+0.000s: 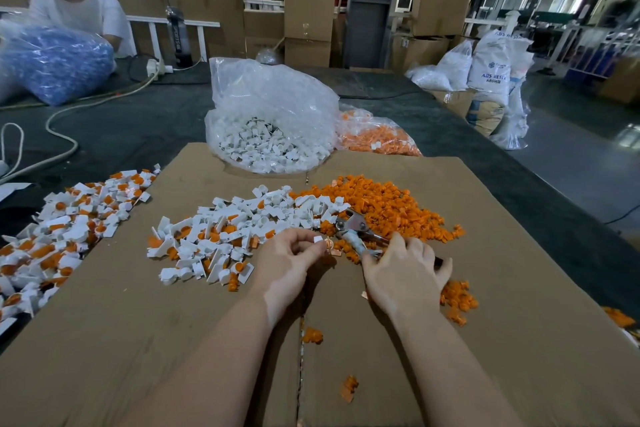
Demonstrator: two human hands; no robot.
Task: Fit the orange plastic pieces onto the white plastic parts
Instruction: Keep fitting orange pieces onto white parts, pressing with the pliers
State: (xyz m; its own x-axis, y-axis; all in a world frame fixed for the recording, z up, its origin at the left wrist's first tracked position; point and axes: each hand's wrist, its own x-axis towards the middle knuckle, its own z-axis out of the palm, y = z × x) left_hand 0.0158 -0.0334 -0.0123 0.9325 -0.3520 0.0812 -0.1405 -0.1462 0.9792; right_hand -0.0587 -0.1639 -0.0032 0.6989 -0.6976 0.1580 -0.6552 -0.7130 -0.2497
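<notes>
— Fingertips of the left hand pinch a small white part, held just above the cardboard sheet. See that?

— Yes. Something orange sits right against it, though it is too small and blurred to tell whether an orange piece is already seated in it or only held beside it.

— And the right hand?

— Its fingers are spread and loosely bent, reaching down at the near edge of the orange pieces. I cannot make out anything held in them. A metal pliers-like tool lies just beyond that hand, between the orange heap and the loose white parts.

— So which step is this?

— My reading: the white part is in hand, and the right hand is going for an orange piece to mate with it.

— What does the next move need?

— Picking out one orange piece from the heap, turning it to match the white part's socket, then pressing the two together. Finished ones seem to go to the mixed pile on the left; more stock waits in the clear bag of white parts and the bag of orange pieces behind.
</notes>
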